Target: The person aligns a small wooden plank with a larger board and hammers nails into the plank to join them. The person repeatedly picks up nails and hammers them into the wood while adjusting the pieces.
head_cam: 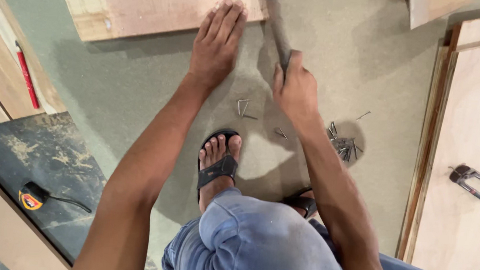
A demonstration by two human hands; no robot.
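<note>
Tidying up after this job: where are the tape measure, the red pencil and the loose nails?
tape measure [30, 198]: head view, on its yellow case.
red pencil [26, 76]: head view, mid-shaft.
loose nails [343, 145]: head view, centre of the pile.

The left hand [217, 43] lies flat, fingers together, with its fingertips on the near edge of a plywood board [165, 0] resting on the grey floor [130, 80]. The right hand [296, 91] is clenched round a dark hammer handle [277, 23] that runs up out of the picture, its head unseen. Loose nails [343, 144] are scattered near the right wrist, a few more between the hands. A sandalled foot [219, 159] stands below. A tape measure [32, 197] lies at left, pincers [472, 181] on a board [467, 227] at right.
</note>
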